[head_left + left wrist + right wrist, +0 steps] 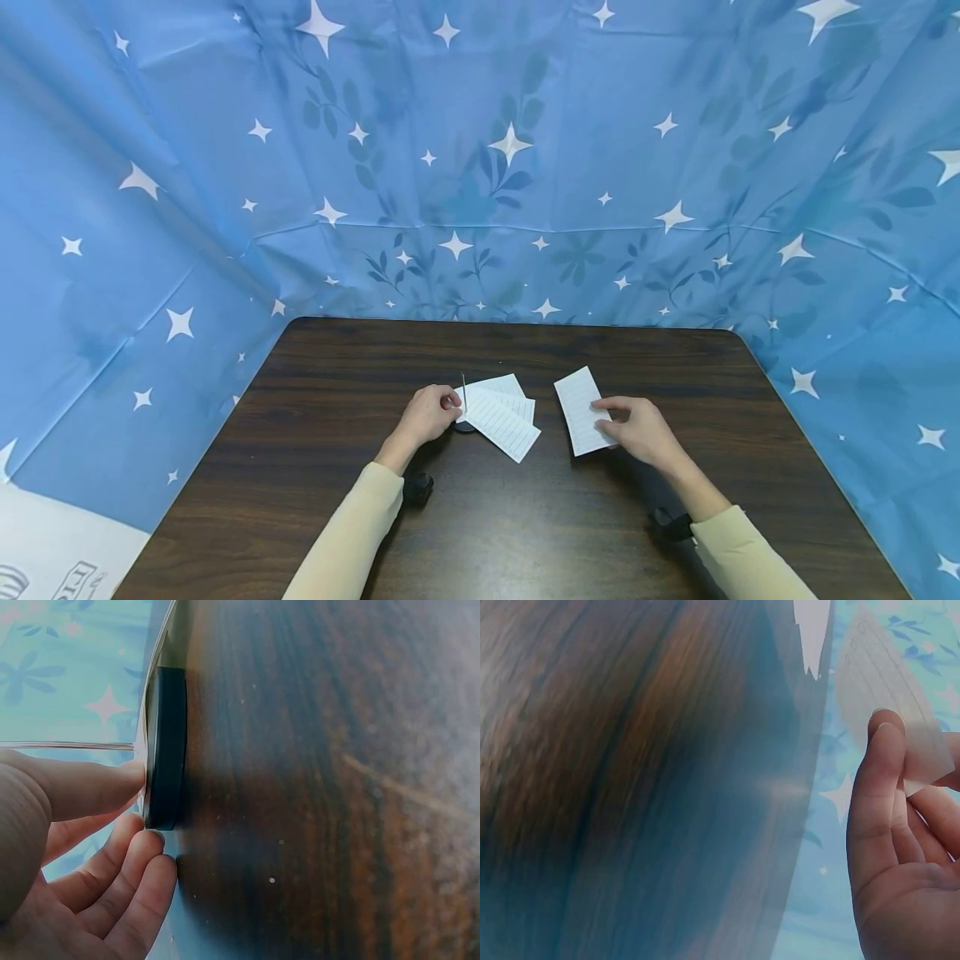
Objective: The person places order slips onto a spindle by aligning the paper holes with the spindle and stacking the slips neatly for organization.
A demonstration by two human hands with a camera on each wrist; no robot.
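A bill spike stands on the table, its thin metal rod (463,388) upright from a round black base (168,750). Several lined paper slips (504,423) are fanned out over the base, around the rod. My left hand (430,414) pinches the slips' left edge beside the rod, thumb over the base's upper face and the other fingertips near its rim. To the right, my right hand (636,429) holds a separate lined paper slip (581,408) between thumb and fingers. That slip appears tilted and raised off the table in the right wrist view.
The dark wood-grain table (540,533) has rounded far corners. Behind it hangs a blue curtain (480,183) with white stars and leaves. A white printed surface (67,533) shows at the lower left. Black wrist cameras sit under both forearms.
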